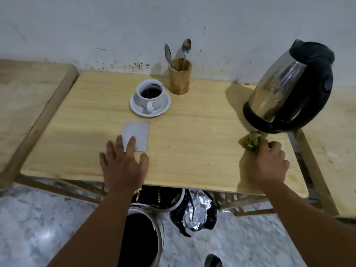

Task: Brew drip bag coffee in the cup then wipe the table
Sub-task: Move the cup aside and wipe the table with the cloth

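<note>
A white cup [151, 97] full of dark coffee stands on a white saucer [165, 107] at the back middle of the wooden table [192, 135]. A flat silver packet [139, 132] lies in front of it. My left hand [123, 166] rests flat on the table, fingers spread, with two fingertips on the packet's near edge. My right hand [267, 162] is at the table's right side, fingers closed on a crumpled greenish-brown cloth [249, 142] that lies on the wood just in front of the kettle.
A steel and black electric kettle [289, 87] stands at the back right. A wooden holder [180, 78] with two spoons is by the wall. Under the table are a dark bin [140, 232] and a black bag holding foil wrappers [196, 211]. Another wooden surface [28, 97] adjoins on the left.
</note>
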